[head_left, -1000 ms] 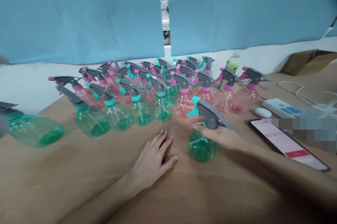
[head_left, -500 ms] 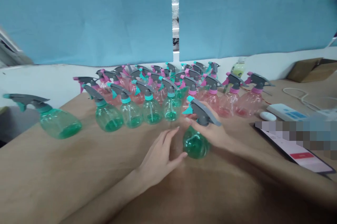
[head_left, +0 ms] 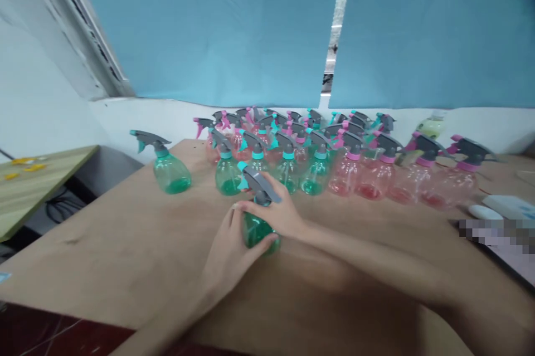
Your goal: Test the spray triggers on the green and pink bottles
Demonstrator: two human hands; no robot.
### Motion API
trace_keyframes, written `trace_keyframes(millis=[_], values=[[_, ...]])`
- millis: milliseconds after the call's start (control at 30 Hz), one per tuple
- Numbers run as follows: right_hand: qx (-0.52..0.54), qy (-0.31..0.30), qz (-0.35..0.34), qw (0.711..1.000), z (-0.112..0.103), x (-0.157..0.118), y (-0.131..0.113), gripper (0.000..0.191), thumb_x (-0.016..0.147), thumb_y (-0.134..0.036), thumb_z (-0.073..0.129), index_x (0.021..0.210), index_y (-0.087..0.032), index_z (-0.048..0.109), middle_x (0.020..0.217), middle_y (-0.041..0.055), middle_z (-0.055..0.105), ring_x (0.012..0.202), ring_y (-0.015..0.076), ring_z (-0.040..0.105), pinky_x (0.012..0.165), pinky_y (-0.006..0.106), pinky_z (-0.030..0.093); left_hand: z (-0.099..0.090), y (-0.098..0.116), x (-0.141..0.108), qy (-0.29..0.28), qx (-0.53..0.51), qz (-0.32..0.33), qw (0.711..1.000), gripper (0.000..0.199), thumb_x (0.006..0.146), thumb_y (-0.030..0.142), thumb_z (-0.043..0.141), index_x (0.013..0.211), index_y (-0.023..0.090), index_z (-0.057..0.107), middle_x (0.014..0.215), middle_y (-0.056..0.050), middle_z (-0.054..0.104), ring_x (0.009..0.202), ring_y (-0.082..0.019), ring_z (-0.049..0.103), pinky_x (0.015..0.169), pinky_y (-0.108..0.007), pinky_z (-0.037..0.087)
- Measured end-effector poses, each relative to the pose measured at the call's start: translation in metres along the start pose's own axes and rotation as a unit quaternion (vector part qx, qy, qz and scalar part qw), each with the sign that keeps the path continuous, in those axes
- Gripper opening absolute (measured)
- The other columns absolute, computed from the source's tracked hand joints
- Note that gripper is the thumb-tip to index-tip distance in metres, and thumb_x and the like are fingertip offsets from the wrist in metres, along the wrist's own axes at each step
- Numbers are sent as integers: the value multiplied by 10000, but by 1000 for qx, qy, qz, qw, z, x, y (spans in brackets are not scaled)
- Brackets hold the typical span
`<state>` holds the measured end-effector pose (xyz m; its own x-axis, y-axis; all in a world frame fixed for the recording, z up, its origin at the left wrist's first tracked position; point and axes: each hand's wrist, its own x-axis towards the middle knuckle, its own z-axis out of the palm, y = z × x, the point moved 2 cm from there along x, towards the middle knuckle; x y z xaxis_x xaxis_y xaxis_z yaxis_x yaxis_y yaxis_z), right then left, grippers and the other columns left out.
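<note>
A green spray bottle (head_left: 256, 229) with a grey and turquoise trigger head is held between both hands over the near part of the table. My right hand (head_left: 281, 208) is closed round its neck, just under the trigger head. Lower down, my left hand (head_left: 234, 247) wraps the bottle's body from the left, thumb across the front. Behind the hands stands a row of green spray bottles, one of them (head_left: 314, 176) near the middle. Pink spray bottles, such as this one (head_left: 368, 182), carry the row on to the right. A lone green spray bottle (head_left: 171, 173) stands apart at the left.
More spray bottles crowd the back of the wooden table (head_left: 125, 255) by the wall. A phone (head_left: 497, 250), partly blurred out, lies at the right beside a white mouse-like object (head_left: 485, 212). A second table (head_left: 50, 178) with yellow bits stands at the left.
My left hand has closed on the bottle's body; before, it was spread beside it. The view has turned left, so the side table now shows. My right hand keeps its hold.
</note>
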<state>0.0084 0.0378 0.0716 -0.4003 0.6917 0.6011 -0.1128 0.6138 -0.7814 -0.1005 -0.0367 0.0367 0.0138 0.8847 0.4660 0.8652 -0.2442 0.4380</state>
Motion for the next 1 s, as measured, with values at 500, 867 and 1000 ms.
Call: trace_keyframes(millis=[500, 867, 1000], values=[[-261, -104, -124, 952, 30, 69, -4, 317, 789, -475, 521, 940, -211, 609, 983, 47, 618, 880, 163, 580, 793, 318, 438, -83, -117, 10, 126, 69, -52, 988, 495, 738, 521, 602, 1103, 206, 488, 1054, -80, 506, 1018, -277, 517, 831, -413, 447], [-469, -22, -53, 882, 3, 139, -6, 389, 796, -442, 487, 1018, -143, 599, 981, 130, 645, 935, 278, 581, 762, 399, 432, -74, -159, 67, 139, 150, -26, 979, 548, 715, 492, 653, 1101, 152, 465, 956, -99, 550, 932, -285, 539, 801, -407, 435], [-517, -74, -3, 853, 18, 145, -3, 485, 803, -494, 463, 1047, -95, 588, 953, 183, 641, 925, 308, 583, 730, 415, 443, -72, -156, 77, 133, 209, -11, 969, 500, 745, 487, 626, 1089, 147, 497, 969, -118, 541, 1012, -327, 474, 879, -445, 360]])
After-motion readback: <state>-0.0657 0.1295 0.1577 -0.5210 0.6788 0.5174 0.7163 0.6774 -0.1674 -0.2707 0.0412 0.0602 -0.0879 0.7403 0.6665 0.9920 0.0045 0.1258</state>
